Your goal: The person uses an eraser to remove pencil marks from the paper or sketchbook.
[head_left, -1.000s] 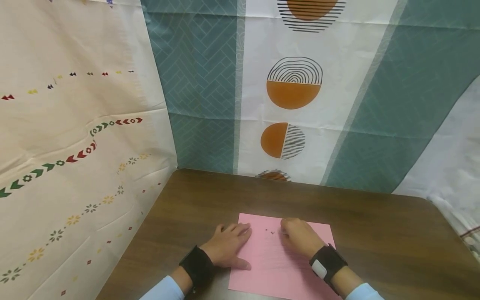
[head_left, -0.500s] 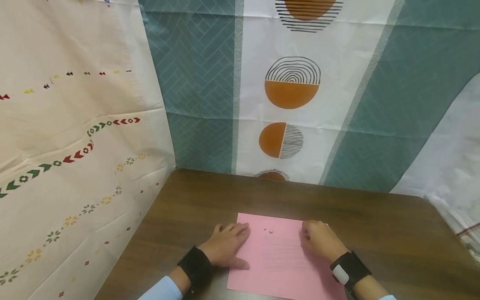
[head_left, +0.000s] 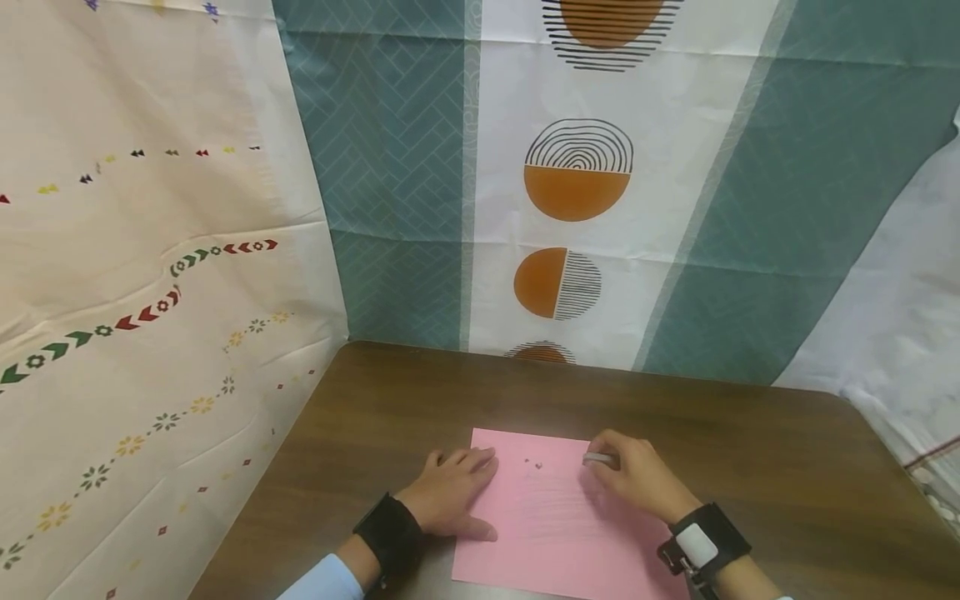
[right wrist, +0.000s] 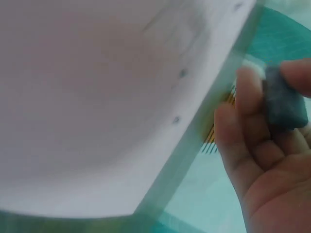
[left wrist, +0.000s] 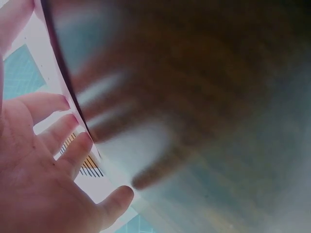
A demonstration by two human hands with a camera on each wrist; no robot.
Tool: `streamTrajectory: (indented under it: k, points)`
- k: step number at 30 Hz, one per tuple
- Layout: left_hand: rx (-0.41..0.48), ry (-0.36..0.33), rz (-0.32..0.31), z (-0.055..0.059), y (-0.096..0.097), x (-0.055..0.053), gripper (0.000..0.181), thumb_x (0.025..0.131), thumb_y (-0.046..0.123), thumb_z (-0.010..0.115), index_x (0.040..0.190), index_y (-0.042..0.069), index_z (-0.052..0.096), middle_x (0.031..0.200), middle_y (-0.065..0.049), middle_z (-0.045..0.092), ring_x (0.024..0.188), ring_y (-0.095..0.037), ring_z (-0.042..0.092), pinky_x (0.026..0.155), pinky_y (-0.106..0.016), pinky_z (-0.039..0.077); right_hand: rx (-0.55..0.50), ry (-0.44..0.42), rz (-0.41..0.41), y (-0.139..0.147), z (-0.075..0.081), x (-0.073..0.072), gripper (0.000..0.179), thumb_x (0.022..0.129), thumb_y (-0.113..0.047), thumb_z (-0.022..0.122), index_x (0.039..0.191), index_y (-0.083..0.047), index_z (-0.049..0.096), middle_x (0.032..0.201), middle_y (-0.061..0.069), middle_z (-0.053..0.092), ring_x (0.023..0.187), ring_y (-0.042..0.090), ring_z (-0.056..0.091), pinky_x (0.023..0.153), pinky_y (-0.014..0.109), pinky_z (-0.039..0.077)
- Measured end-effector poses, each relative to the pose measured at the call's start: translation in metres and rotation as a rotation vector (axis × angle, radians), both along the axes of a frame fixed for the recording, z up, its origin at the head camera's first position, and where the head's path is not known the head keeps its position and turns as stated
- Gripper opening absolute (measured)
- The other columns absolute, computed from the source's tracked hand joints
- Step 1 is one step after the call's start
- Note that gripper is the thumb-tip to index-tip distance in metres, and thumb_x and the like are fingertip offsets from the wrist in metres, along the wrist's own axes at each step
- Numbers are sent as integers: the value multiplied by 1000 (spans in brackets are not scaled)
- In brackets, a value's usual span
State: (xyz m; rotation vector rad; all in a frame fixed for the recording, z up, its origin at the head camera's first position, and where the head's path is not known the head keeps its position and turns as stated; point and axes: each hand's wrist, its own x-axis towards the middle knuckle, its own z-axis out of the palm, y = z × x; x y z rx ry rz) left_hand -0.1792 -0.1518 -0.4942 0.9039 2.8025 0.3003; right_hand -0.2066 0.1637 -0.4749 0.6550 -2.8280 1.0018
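A pink sheet of paper (head_left: 555,558) lies on the brown table, with faint grey smudged lines across its middle. My left hand (head_left: 448,493) rests on the sheet's left edge, fingers spread. Between thumb and fingers, my right hand (head_left: 637,477) pinches a small grey eraser (head_left: 597,458) near the sheet's upper right part. In the right wrist view the eraser (right wrist: 285,102) shows as a dark, worn block held away from the paper. A few dark crumbs (head_left: 537,466) lie near the top of the sheet.
The wooden table (head_left: 405,392) reaches back to a patterned teal and white cloth (head_left: 397,208). A cream printed cloth (head_left: 150,350) hangs along the left side, and a white cloth (head_left: 892,333) is at the right.
My right hand has moved right across the paper, then turned and lifted so that the eraser shows in its grip. The left hand has stayed in place on the sheet.
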Motion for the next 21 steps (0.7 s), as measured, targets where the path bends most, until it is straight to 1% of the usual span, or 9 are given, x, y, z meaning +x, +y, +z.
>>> streamTrajectory:
  k: [2,5,9,12,14,17,21]
  points:
    - [3,2,0,0,0,0,94,71,72,56,144,15,35,149,-2,28,131,-25,25,97,-69,21,-42,0,30,-3,4,1,18,80,-20,71,91,-26,59,70,-11,58,62,5,52,54,29,48]
    - [1,3,-1,1,1,0,94,71,72,57,144,15,35,149,-2,28,130,-25,25,96,-69,21,-76,-22,51,-8,9,2,18,81,-20,71,94,-27,60,73,-11,59,61,8,50,52,29,45]
    - [-6,4,0,0,0,0,95,71,73,56,144,16,35,150,-2,28,130,-25,25,96,-68,21,-99,-90,49,-13,11,1,20,78,-19,72,95,-26,63,85,-10,62,67,11,53,55,30,46]
    - [-11,-3,6,0,0,0,95,71,74,55,144,16,34,150,-1,27,130,-24,25,97,-68,21,-119,-141,56,-18,11,1,19,77,-19,72,94,-25,64,88,-8,63,65,12,53,52,29,47]
    - [-14,-4,8,-1,0,0,95,71,74,55,144,17,34,150,-1,27,130,-24,25,97,-68,21,-122,-154,62,-22,11,0,18,78,-18,72,93,-24,65,89,-7,63,66,13,54,52,29,47]
    - [-19,-5,8,-1,0,0,95,71,74,55,144,17,34,150,-1,27,131,-24,24,97,-67,21,-116,-138,65,-30,10,-1,22,78,-14,72,97,-21,65,90,-8,64,71,12,56,57,31,49]
    - [-23,-3,1,0,0,0,95,71,74,54,144,17,34,150,-1,26,131,-24,24,97,-66,21,-84,-84,69,-46,9,-3,27,75,-11,73,101,-14,67,93,-9,65,80,9,57,67,35,50]
